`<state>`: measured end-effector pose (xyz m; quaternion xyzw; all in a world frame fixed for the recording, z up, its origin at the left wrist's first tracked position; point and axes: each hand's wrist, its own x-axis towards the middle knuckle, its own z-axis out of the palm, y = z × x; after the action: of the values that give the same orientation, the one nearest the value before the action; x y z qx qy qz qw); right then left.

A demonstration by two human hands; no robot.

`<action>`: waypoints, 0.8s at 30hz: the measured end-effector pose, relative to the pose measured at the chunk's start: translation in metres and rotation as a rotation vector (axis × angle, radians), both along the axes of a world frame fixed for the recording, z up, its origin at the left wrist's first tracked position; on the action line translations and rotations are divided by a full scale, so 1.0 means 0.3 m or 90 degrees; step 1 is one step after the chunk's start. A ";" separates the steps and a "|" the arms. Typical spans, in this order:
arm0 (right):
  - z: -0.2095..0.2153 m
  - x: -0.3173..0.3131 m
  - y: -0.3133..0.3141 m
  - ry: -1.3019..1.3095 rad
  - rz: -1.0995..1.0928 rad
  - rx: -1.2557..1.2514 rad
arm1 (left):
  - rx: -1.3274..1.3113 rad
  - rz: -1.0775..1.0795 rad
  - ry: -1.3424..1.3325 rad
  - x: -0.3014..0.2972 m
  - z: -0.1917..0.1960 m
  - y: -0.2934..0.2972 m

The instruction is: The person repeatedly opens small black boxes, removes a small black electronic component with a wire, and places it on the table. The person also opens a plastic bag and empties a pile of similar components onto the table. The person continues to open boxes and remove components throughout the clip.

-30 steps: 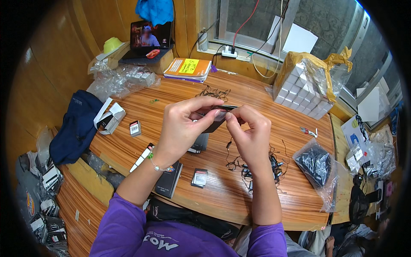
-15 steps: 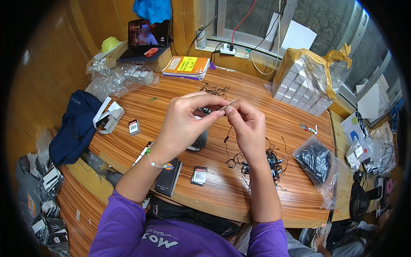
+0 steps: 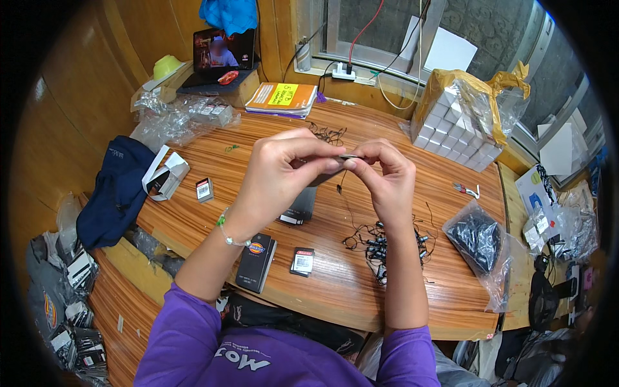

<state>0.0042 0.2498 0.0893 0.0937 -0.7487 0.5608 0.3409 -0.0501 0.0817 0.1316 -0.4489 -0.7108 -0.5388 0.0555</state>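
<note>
Head view: small dark flat card (image 3: 325, 175) w/ a thin strip at its top edge sits raised above the table centre, pinched betw. both hands. Left hand (image 3: 284, 168) has thumb & fingers closed on the card's left part; right hand (image 3: 387, 177) has fingertips closed on the strip end, touching the left fingertips. A thin black wire (image 3: 342, 193) hangs down from the pinch point. Just below on the wooden table (image 3: 213, 222): another dark card pack (image 3: 300, 206), a black booklet (image 3: 256, 261), small tagged packet (image 3: 302, 261). Near right forearm, a tangle of black wired parts (image 3: 387, 242); further right a clear bag of black parts (image 3: 480, 238). Far right corner: wrapped stack of white boxes (image 3: 454, 126). Far left edge: navy cloth (image 3: 116, 190).
</note>
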 end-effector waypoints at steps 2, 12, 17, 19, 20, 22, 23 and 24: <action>0.005 0.005 -0.002 -0.029 0.020 -0.023 | 0.005 0.002 -0.021 0.001 -0.010 0.000; -0.005 0.005 -0.013 -0.144 0.288 -0.322 | 0.021 0.068 0.389 0.004 -0.081 -0.013; 0.005 0.015 0.015 -0.146 0.180 -0.359 | -0.041 0.029 0.412 -0.002 -0.127 -0.039; 0.003 0.020 -0.008 -0.156 0.125 -0.196 | -0.044 0.062 0.401 0.003 -0.154 -0.064; 0.001 0.017 -0.012 -0.185 0.150 -0.150 | -0.034 0.063 0.408 0.001 -0.152 -0.070; -0.009 0.011 -0.018 -0.240 0.200 -0.057 | -0.014 0.064 0.422 -0.001 -0.147 -0.080; -0.015 0.007 -0.024 -0.234 0.203 -0.034 | -0.010 0.060 0.427 -0.002 -0.149 -0.079; -0.020 0.005 -0.023 -0.237 0.212 -0.036 | -0.006 0.056 0.432 -0.001 -0.153 -0.078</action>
<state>0.0056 0.2430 0.0834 0.1010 -0.7570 0.6374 0.1024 -0.0505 0.0584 0.0858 -0.5716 -0.6729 -0.3525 0.3103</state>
